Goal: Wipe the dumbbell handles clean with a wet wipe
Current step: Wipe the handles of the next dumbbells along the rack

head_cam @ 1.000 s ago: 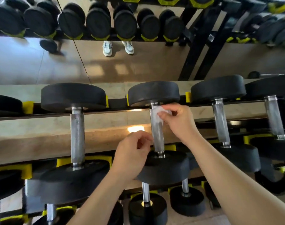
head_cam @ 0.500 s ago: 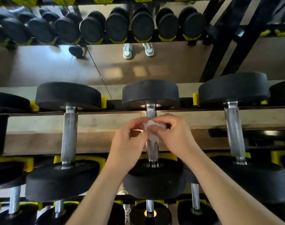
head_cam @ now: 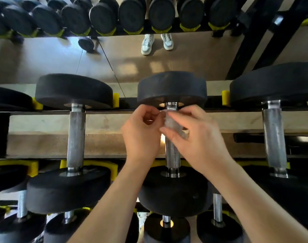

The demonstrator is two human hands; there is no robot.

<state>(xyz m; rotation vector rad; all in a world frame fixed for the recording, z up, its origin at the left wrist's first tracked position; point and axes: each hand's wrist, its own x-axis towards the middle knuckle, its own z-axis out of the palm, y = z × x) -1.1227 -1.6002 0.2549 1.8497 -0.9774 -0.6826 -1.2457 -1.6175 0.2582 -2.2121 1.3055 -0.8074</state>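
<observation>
Head view: the middle dumbbell (head_cam: 172,88) is laid on the rack (head_cam: 97,112), handle (head_cam: 172,155) pointed straight away. A wet wipe (head_cam: 169,121) is pinched round its far end in the grip of left hand (head_cam: 142,135) and right hand (head_cam: 200,142).

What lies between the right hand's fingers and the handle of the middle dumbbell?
In the head view, the wet wipe lies there, covering the upper part of the handle; the right hand and left hand both pinch it.
</observation>
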